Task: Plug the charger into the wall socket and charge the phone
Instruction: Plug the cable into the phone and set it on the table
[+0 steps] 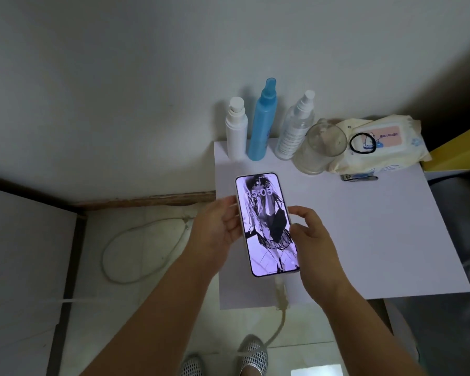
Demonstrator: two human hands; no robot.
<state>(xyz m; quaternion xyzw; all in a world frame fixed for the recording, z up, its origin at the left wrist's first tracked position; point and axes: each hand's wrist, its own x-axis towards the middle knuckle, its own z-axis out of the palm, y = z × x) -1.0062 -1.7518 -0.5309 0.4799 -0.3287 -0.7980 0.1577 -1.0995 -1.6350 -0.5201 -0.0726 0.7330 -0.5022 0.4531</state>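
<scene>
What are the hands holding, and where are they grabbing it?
Both hands hold the phone by its long sides: the left hand on its left edge, the right hand on its right edge. Its screen is lit.

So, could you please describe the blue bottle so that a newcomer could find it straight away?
Start at the white table against the wall, and look along its far edge, where three bottles stand in a row. The blue bottle is the middle one, between a white pump bottle and a clear spray bottle. It is the tallest, and the only coloured one.

White table [364, 240], bottles [263, 123], glass [320, 147], wipes [383, 145]
</scene>
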